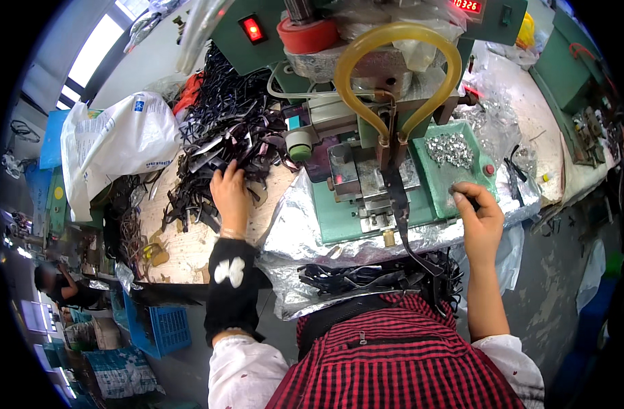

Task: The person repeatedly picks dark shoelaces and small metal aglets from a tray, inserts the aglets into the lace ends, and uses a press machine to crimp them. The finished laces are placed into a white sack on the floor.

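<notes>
Dark straps (220, 126) lie heaped at the tabletop's (179, 252) left, your left hand (231, 199) on their near edge, fingers slightly spread, with pale surface leading frontward, while your right hand (481, 218) presses thumb and fingertip together within the green tray's (443, 187) near edge, any pinched piece too small to tell.

Machine (373, 65): top cut off by upper frame edge; left hand (231, 198) over dark strips (230, 116): palm hidden, grip unclear; right hand (481, 221): pinched dark bit (453, 191) too small to identify; person (69, 290) beyond left edge of bench (182, 255): blurred
</notes>
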`<action>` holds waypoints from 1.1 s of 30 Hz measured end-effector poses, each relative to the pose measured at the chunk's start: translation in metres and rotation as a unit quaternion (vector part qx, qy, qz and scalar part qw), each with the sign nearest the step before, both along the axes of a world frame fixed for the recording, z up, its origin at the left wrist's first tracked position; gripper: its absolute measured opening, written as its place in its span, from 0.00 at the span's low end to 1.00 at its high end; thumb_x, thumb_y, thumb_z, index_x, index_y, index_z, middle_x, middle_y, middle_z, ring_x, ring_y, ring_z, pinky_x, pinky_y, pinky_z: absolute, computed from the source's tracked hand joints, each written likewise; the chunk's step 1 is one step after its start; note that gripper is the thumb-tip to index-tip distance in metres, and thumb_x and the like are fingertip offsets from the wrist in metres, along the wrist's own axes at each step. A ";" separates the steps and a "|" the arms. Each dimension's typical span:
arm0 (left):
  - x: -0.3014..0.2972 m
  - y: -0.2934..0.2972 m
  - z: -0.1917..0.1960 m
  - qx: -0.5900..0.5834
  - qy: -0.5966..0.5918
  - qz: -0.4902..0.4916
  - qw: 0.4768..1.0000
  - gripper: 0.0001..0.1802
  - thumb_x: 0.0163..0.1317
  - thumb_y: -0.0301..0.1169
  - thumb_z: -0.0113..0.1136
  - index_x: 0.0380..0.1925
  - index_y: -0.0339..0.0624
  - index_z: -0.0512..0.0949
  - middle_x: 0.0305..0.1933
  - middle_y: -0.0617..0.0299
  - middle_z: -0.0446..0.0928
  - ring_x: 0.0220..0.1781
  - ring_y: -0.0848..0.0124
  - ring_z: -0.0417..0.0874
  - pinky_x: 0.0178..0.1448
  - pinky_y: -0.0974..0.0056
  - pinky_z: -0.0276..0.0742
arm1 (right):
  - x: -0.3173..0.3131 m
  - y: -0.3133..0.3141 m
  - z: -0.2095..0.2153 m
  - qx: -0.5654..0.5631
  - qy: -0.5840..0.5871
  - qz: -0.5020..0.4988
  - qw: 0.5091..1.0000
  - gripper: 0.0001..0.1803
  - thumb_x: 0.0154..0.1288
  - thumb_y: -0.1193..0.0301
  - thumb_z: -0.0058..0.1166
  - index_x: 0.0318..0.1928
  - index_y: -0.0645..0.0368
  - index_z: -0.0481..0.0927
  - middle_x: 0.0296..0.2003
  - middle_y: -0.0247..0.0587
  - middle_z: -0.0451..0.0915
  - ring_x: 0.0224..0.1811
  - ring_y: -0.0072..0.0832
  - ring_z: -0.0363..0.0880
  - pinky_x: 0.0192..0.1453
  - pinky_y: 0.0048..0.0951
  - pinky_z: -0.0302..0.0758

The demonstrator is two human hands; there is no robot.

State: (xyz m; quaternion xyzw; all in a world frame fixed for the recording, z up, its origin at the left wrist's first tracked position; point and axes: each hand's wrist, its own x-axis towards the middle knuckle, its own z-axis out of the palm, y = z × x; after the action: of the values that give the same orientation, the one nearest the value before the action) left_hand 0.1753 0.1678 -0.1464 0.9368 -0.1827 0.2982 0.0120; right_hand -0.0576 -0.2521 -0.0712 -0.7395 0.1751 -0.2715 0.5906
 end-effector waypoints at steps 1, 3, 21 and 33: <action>-0.013 -0.001 0.004 0.011 0.015 -0.018 1.000 0.13 0.55 0.22 0.63 0.41 0.43 0.87 0.63 0.61 0.79 0.58 0.46 0.76 0.62 0.50 0.72 | 0.000 0.006 0.010 -0.055 -0.053 0.040 0.996 0.08 0.65 0.80 0.60 0.45 0.64 0.85 0.39 0.35 0.85 0.45 0.21 0.81 0.52 0.24 0.75; -0.033 -0.009 0.016 -0.022 -0.051 -0.068 0.996 0.17 0.54 0.21 0.65 0.45 0.45 0.87 0.60 0.61 0.82 0.55 0.49 0.78 0.58 0.53 0.75 | 0.012 0.015 0.029 -0.156 -0.105 0.088 0.978 0.08 0.64 0.81 0.60 0.43 0.64 0.85 0.39 0.35 0.85 0.46 0.22 0.81 0.52 0.25 0.75; -0.120 -0.113 0.131 -0.603 -0.034 -0.086 0.792 0.12 0.77 0.29 0.53 0.44 0.32 0.82 0.34 0.64 0.79 0.29 0.82 0.72 0.29 0.76 0.65 | 0.033 0.075 0.078 0.216 -0.113 0.173 0.954 0.36 0.61 0.80 0.62 0.69 0.68 0.65 0.59 0.48 0.78 0.59 0.31 0.78 0.66 0.34 0.72; -0.149 -0.207 0.123 -0.178 -0.106 -0.504 0.839 0.17 0.47 0.22 0.76 0.40 0.38 0.85 0.43 0.49 0.87 0.22 0.69 0.81 0.22 0.69 0.69 | 0.036 -0.036 -0.018 -0.316 0.107 0.076 0.940 0.16 0.63 0.76 0.54 0.50 0.59 0.84 0.46 0.49 0.86 0.50 0.48 0.84 0.57 0.43 0.79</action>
State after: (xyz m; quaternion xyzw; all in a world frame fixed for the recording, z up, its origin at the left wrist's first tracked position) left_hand 0.0267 -0.0391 -0.0234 0.6599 -0.5736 0.3756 0.3073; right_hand -0.0212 -0.2880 -0.0890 -0.9238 0.0855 -0.1864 0.3232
